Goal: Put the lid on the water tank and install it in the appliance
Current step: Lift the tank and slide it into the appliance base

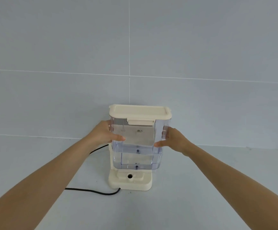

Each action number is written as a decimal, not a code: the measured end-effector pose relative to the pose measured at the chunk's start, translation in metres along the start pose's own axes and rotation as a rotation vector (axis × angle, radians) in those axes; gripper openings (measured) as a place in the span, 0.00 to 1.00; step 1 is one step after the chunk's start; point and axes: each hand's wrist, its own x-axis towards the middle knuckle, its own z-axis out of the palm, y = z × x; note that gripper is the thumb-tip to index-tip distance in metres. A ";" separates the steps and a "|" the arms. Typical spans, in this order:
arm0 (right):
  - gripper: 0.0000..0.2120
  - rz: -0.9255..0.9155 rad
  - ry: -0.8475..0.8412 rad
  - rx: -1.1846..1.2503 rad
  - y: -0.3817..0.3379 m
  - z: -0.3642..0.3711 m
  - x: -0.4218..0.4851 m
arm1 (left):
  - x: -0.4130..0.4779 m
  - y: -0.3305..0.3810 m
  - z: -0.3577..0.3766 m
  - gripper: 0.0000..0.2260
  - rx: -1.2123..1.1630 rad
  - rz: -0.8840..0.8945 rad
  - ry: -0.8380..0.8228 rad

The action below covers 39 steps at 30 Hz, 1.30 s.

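A tall, clear plastic water tank [137,143] with rounded corners is held upright between two bare hands, directly above the cream-coloured plastic base of the appliance [130,180]. A flat cream plastic lid [139,111] already sits on the tank's top, with a small cream tab hanging over the front rim. The left hand [105,132] is clamped on the tank's left wall, thumb laid across the front face and the other fingers wrapped behind. The right hand [173,141] is clamped on the tank's right wall in the same way, thumb pointing inward across the front. Both forearms reach in from the lower corners of the view.

The tank's bottom hangs just above the base, and a narrow strip of the base shows beneath it; whether the tank's rear edge touches the appliance cannot be told. On the base's top face, just below the tank's front, is a round dark socket [130,176]. Inside the tank, small dark fittings show low on the far wall, and a dark printed mark (too small to read) sits on the upper front.

A black power cord [93,191] leaves the front-left corner of the base and curves off to the left across the pale grey worktop [201,188]; another stretch of it shows to the left of the tank, behind the left wrist. Behind the tank rises a wall of large pale grey tiles [68,47].
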 end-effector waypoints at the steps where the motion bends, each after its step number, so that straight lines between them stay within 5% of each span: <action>1: 0.20 0.003 -0.008 0.013 -0.002 0.003 0.002 | 0.001 -0.001 -0.003 0.24 0.001 -0.013 -0.010; 4: 0.22 0.001 -0.021 0.018 -0.004 0.013 0.010 | 0.007 -0.007 -0.013 0.32 0.011 -0.040 -0.024; 9: 0.34 -0.008 -0.032 0.011 -0.001 0.023 0.024 | 0.017 -0.010 -0.019 0.18 0.020 -0.054 -0.060; 35: 0.34 0.021 0.064 -0.081 0.004 0.042 0.032 | 0.037 -0.031 -0.024 0.30 0.059 -0.075 -0.101; 39: 0.34 0.037 0.055 -0.088 0.007 0.047 0.028 | 0.036 -0.036 -0.020 0.20 0.056 -0.055 -0.105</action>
